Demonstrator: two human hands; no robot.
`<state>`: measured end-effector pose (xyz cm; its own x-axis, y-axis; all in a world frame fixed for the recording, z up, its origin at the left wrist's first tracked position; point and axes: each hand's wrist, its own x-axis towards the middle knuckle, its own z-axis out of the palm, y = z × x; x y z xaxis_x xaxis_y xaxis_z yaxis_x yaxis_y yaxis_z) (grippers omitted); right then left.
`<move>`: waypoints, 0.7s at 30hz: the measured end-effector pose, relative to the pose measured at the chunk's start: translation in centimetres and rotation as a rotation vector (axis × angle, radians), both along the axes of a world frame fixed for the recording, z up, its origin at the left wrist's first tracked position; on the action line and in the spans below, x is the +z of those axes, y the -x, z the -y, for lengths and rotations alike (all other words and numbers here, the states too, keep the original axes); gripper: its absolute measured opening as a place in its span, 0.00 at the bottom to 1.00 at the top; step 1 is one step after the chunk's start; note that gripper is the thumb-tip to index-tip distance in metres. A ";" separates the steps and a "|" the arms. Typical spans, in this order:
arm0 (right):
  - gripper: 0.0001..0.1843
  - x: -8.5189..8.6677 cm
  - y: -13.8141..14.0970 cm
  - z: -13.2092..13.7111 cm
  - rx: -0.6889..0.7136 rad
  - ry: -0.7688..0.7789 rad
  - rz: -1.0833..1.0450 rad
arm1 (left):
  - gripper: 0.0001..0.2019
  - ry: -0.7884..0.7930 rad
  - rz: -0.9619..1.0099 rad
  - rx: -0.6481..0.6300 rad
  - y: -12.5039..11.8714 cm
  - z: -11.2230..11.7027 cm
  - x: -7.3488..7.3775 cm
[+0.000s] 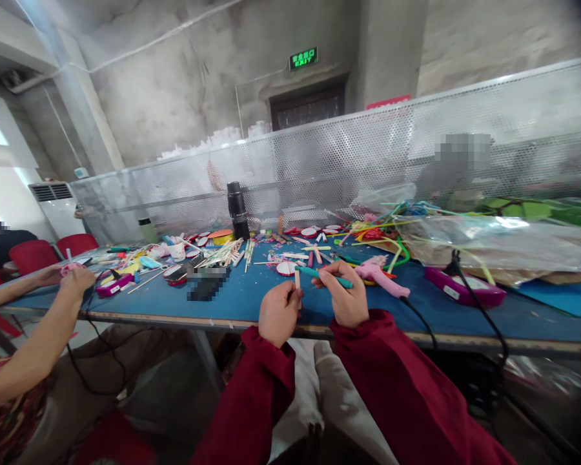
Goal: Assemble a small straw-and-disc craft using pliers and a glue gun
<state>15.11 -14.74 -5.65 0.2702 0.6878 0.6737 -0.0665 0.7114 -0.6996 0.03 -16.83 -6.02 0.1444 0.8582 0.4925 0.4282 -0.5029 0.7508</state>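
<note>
Near the table's front edge, my left hand (279,312) pinches a short pale wooden craft stick (297,279), held upright. My right hand (347,296) grips a teal pen (343,282) that points left, its tip close to the top of the stick; whether they touch I cannot tell. Just right of my right hand lies a pink hot glue gun (385,279) with a black cord. Behind my hands are a white round disc with a red rim (286,268) and several small coloured sticks (318,254).
A black thermos (238,210) stands at the back. Purple boxes sit at the right (465,286) and left (115,285), with cords hanging over the edge. Plastic bags (503,232) cover the right side. A co-worker's hands (75,281) work at the left. A perforated metal screen (329,161) closes the back.
</note>
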 end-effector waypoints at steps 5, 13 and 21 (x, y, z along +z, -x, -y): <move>0.10 -0.2 0.0 0.0 -0.005 0.008 -0.020 | 0.11 -0.010 -0.009 0.004 0.1 -0.1 -0.1; 0.10 0.2 0.2 0.1 -0.028 0.020 -0.021 | 0.10 0.012 0.002 -0.007 0.1 -0.1 0.0; 0.09 0.1 0.1 0.1 -0.028 0.025 -0.030 | 0.09 0.014 0.013 -0.008 0.1 -0.1 0.0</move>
<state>14.99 -14.79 -5.52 0.3097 0.6961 0.6476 -0.0682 0.6956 -0.7151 -0.10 -16.75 -6.05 0.1451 0.8640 0.4821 0.4143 -0.4956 0.7634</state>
